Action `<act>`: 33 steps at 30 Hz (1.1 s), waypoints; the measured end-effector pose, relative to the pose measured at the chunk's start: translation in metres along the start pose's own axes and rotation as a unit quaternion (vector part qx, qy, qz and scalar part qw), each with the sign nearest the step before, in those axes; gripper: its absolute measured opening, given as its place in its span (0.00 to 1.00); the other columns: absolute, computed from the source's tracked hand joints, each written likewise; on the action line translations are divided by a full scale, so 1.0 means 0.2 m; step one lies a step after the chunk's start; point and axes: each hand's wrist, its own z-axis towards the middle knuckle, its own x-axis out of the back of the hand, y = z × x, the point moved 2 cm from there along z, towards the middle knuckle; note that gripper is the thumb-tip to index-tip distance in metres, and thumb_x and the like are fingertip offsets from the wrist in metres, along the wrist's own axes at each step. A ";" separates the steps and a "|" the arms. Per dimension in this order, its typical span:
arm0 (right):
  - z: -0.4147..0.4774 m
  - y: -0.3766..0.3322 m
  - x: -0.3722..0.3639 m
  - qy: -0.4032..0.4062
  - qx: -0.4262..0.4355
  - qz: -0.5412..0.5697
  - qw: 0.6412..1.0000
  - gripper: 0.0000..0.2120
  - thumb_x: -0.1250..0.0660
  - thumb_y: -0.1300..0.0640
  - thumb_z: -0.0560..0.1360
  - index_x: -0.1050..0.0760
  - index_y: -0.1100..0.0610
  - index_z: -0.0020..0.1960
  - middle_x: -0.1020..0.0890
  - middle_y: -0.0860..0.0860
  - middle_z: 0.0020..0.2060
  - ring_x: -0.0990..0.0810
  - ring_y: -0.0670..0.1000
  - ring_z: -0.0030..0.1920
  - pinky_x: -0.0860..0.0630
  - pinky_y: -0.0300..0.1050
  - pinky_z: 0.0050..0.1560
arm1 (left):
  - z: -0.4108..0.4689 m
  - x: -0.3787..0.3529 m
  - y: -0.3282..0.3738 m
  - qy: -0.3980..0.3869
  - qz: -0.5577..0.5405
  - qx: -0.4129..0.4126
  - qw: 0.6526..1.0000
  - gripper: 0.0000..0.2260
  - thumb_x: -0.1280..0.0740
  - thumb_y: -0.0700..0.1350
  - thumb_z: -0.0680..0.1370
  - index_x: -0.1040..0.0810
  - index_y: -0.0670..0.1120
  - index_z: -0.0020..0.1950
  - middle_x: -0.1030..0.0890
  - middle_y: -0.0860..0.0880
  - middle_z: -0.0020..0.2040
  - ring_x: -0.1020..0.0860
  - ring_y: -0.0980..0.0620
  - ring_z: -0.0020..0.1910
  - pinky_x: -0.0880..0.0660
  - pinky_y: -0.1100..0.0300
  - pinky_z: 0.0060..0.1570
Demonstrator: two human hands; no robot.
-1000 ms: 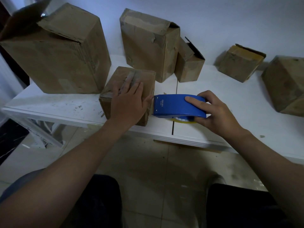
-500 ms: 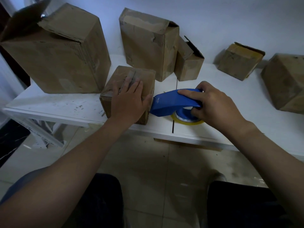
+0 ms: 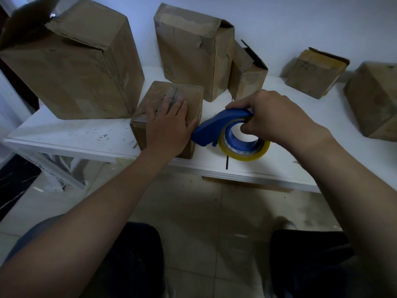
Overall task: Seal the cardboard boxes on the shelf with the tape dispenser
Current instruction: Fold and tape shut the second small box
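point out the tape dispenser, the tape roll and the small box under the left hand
tape dispenser (image 3: 214, 125): head view, blue body near the nose.
tape roll (image 3: 245, 157): head view, yellowish outer edge, lower side.
small box (image 3: 194, 97): head view, bare right part of its top.

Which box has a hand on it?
The small box at the front edge of the shelf: the left hand lies flat on its top. The others stand further back, untouched.

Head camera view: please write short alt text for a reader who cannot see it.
A person's left hand presses flat on a small cardboard box at the edge of a shelf, while the right hand grips a blue tape dispenser, its front end at the box's right side. More boxes stand behind.
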 end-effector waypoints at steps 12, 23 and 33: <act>0.00 0.32 -0.09 -0.050 -0.198 0.273 0.940 0.23 0.32 0.65 0.76 0.23 0.41 0.62 0.17 0.55 0.42 0.16 0.55 0.39 0.16 0.56 0.33 | 0.00 -0.01 0.00 -0.012 0.005 -0.011 1.000 0.34 0.48 0.65 0.79 0.42 0.47 0.81 0.42 0.48 0.81 0.49 0.45 0.81 0.48 0.33 0.75; -0.01 0.51 -0.34 -0.066 -0.331 0.369 0.866 0.12 0.33 0.68 0.77 0.23 0.58 0.59 0.20 0.59 0.45 0.18 0.58 0.41 0.15 0.59 0.40 | 0.00 0.01 0.01 -0.007 0.022 -0.030 0.999 0.36 0.43 0.65 0.79 0.43 0.46 0.81 0.43 0.47 0.81 0.47 0.44 0.81 0.50 0.33 0.75; 0.03 0.41 -0.30 -0.038 -0.206 -0.040 0.977 0.27 0.34 0.45 0.78 0.35 0.53 0.74 0.26 0.57 0.65 0.24 0.63 0.61 0.27 0.53 0.51 | 0.01 0.03 0.00 -0.036 -0.005 -0.031 0.999 0.46 0.54 0.78 0.72 0.43 0.48 0.81 0.45 0.49 0.82 0.54 0.47 0.81 0.53 0.35 0.76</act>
